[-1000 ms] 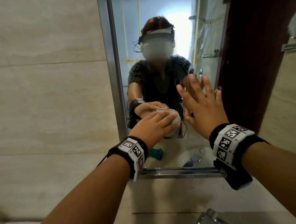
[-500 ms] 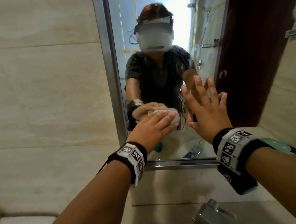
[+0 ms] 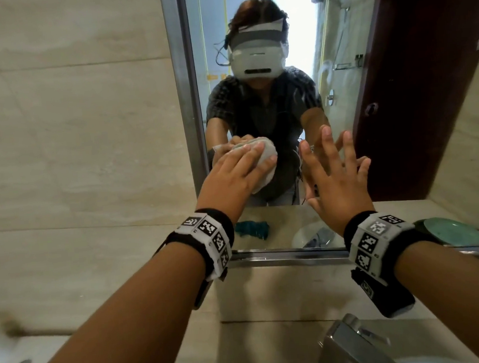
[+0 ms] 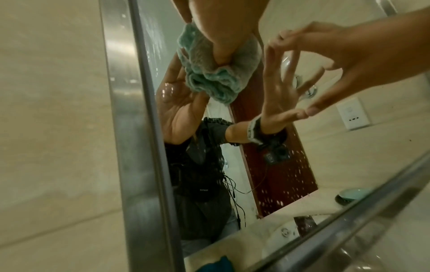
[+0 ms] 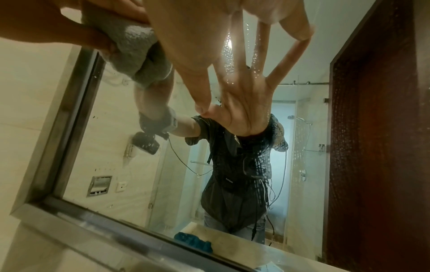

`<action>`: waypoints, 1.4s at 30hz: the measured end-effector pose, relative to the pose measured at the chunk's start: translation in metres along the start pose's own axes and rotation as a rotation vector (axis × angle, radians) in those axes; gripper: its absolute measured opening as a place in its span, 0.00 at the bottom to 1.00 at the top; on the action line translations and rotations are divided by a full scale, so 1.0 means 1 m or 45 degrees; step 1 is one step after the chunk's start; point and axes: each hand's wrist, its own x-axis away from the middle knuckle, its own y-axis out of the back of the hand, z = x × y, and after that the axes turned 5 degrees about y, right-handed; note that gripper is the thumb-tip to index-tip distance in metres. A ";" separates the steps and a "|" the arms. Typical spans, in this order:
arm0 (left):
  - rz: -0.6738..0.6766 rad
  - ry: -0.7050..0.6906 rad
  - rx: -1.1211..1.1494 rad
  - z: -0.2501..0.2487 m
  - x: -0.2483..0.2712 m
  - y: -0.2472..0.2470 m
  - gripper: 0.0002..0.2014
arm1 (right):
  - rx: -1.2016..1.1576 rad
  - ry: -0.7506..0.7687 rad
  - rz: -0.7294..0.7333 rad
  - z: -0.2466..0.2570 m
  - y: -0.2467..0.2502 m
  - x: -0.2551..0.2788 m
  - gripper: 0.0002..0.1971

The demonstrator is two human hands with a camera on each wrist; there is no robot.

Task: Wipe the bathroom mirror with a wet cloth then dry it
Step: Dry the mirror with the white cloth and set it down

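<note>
The metal-framed mirror (image 3: 259,114) hangs on a tiled wall, and water droplets speckle its glass (image 5: 263,156). My left hand (image 3: 240,170) presses a bunched grey-green cloth (image 3: 266,162) against the glass beside the left frame (image 3: 183,100). Its fingers lie over the cloth and its thumb is tucked into the folds (image 4: 209,73). My right hand (image 3: 329,172) is spread just to the right, fingertips touching the glass (image 5: 202,108), holding nothing.
The mirror reflects a teal cloth (image 3: 253,229) on the counter, a green dish (image 3: 451,230), a dark wooden door (image 3: 424,83) and the shower. A chrome tap (image 3: 354,340) stands below at the right. The mirror's bottom frame (image 3: 289,255) runs under my wrists.
My left hand has slid the cloth a little up and left, closer to the mirror's left frame. The right hand stays spread on the glass. The view has tilted down slightly.
</note>
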 end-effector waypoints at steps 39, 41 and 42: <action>0.214 0.146 0.160 -0.017 0.110 -0.055 0.44 | 0.345 0.218 -0.274 0.007 -0.076 0.036 0.57; 0.208 0.162 0.203 -0.018 0.099 -0.047 0.43 | 0.338 0.214 -0.279 0.007 -0.077 0.037 0.57; 0.192 0.167 0.226 -0.020 0.092 -0.045 0.43 | 0.338 0.211 -0.283 0.007 -0.077 0.037 0.56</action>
